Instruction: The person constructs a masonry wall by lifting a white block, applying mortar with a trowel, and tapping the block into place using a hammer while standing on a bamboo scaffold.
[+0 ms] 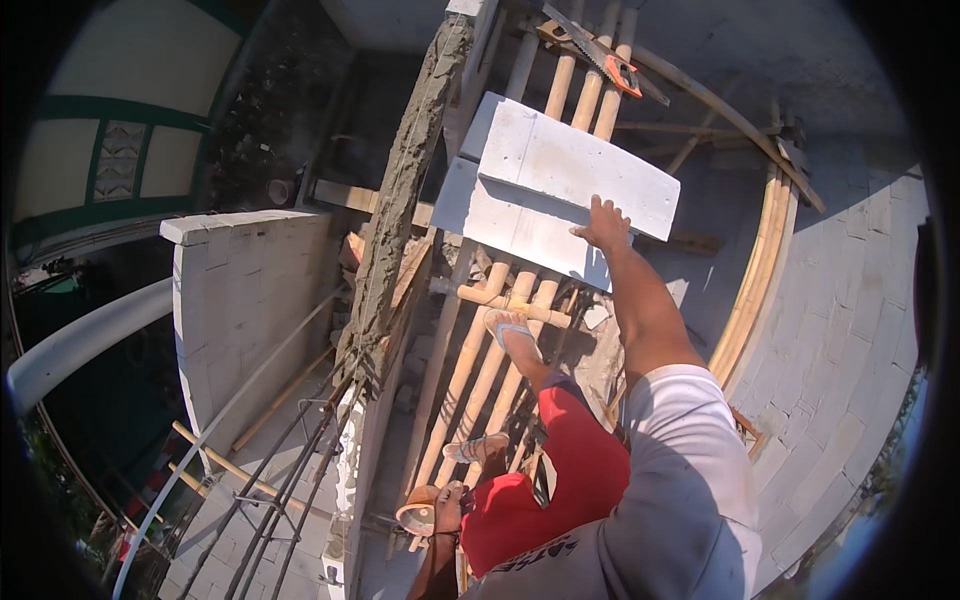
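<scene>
My right hand [604,225] reaches forward with its fingers spread and rests at the near edge of a white block [580,165]. That block lies on top of other white blocks [530,228], which sit across several bamboo poles [492,345]. Down near my left knee, my left hand [448,506] grips the rim of an orange-brown bowl [416,515]. The inside of the bowl looks pale, and I cannot make out whether anything is in it. My sandalled feet [515,328] are on the bamboo.
A handsaw [595,52] with an orange handle lies across the poles beyond the blocks. To the left runs a wall top coated in grey mortar [405,190], with steel rods [285,490] at its near end. A block wall [835,330] curves along the right.
</scene>
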The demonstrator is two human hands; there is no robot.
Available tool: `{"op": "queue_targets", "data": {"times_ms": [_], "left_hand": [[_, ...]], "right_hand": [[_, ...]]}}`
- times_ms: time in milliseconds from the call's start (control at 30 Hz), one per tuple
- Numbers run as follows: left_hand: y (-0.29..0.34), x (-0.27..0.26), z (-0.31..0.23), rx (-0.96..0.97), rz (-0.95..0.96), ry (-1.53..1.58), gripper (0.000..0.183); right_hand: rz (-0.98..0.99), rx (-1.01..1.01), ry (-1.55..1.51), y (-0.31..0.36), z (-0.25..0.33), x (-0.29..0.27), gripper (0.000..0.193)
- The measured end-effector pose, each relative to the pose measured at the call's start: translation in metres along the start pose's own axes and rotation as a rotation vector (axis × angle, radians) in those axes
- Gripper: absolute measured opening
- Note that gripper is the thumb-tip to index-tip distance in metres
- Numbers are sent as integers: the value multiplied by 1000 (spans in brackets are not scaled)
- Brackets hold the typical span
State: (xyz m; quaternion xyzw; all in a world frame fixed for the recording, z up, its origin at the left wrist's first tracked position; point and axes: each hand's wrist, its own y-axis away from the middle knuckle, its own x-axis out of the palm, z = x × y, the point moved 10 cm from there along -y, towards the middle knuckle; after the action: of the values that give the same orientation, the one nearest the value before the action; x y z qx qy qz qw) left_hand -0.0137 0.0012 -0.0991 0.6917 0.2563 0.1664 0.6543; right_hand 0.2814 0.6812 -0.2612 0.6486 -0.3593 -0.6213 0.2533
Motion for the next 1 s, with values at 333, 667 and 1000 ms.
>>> {"op": "queue_targets", "data": {"times_ms": [333, 667, 1000], "left_hand": [[-103, 72, -32, -143, -28, 4, 31], [-122, 99, -72, -115, -21, 60, 34], [-115, 77, -71, -103, -6, 52, 40]], "right_hand": [[-354, -230, 209, -209, 31, -129, 137], [-337, -271, 136, -224, 38, -139, 122], [-611, -200, 169, -110, 30, -122, 105]]}}
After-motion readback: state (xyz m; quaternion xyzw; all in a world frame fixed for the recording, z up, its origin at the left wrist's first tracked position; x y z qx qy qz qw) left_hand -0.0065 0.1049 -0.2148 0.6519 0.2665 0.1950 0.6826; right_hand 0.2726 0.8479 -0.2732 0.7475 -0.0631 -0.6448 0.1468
